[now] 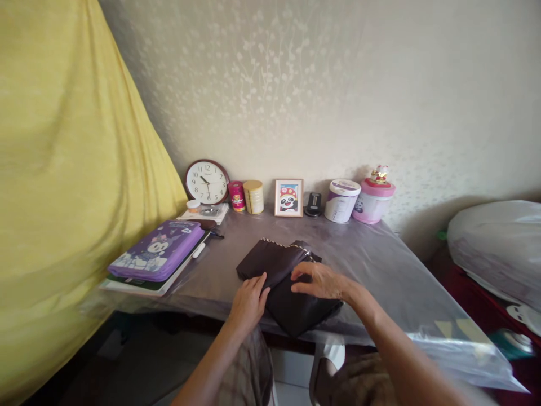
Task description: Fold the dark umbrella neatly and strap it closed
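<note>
A folded black cloth item [291,304] lies on the table near its front edge, with a black-and-white twisted cord or trim along its far side. What kind of item it is, I cannot tell. My left hand [249,299] rests flat on its left front part, fingers stretched forward. Over its right part is my right hand [319,280], fingers bent and thumb apart, with nothing visible between them. Whether those fingertips touch the cloth is not clear.
The table [363,254] has a clear plastic cover. Left are a purple case [160,251] on books and a yellow curtain [84,169]. Along the wall stand a clock [207,181], tins [253,197], a framed panda picture [289,198] and tubs [342,201]. A plastic-wrapped bundle [499,242] sits right.
</note>
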Demonstrator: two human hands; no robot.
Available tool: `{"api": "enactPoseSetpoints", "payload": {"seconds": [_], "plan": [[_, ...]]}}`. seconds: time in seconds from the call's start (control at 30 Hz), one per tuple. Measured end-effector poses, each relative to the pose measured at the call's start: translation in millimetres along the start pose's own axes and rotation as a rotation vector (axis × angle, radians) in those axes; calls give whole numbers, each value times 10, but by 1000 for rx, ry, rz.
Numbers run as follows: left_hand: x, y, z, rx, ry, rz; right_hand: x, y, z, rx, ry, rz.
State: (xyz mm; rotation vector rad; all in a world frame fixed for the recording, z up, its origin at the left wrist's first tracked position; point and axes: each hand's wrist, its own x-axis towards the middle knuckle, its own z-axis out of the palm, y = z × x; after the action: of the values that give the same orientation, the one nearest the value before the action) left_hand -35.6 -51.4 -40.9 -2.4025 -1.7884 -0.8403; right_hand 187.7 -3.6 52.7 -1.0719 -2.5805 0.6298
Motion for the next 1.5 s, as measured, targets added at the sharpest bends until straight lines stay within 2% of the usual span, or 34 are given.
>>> {"api": "enactPoseSetpoints", "payload": {"seconds": [0.17,0.37,0.7,0.87,0.97,1.07,1.23,1.33,1.5], "plan": [[-4,-29,16,-15,12,7,-323,-159,136,-99,-76,-164],[-3,-42,27,-11,-24,10,-442,-239,192,-256,-173,-94],[-1,-37,6,-55,-59,-28,-340,-341,-72,-313,-33,-142],[-12,11,-92,-212,38,-73,-286,-346,-121,-362,94,-165],[-43,122,-224,-402,1,13,-250,-360,-145,-392,162,-197],[-69,234,-262,-451,-28,117,-215,-373,-144,-420,203,-234],[-44,285,-96,-374,45,127,-193,-379,-130,-423,206,-250],[-25,260,-44,-389,76,103,-215,-327,-180,-371,193,-197],[-21,236,-65,-413,107,86,-296,-25,-354,-353,153,-68]]}}
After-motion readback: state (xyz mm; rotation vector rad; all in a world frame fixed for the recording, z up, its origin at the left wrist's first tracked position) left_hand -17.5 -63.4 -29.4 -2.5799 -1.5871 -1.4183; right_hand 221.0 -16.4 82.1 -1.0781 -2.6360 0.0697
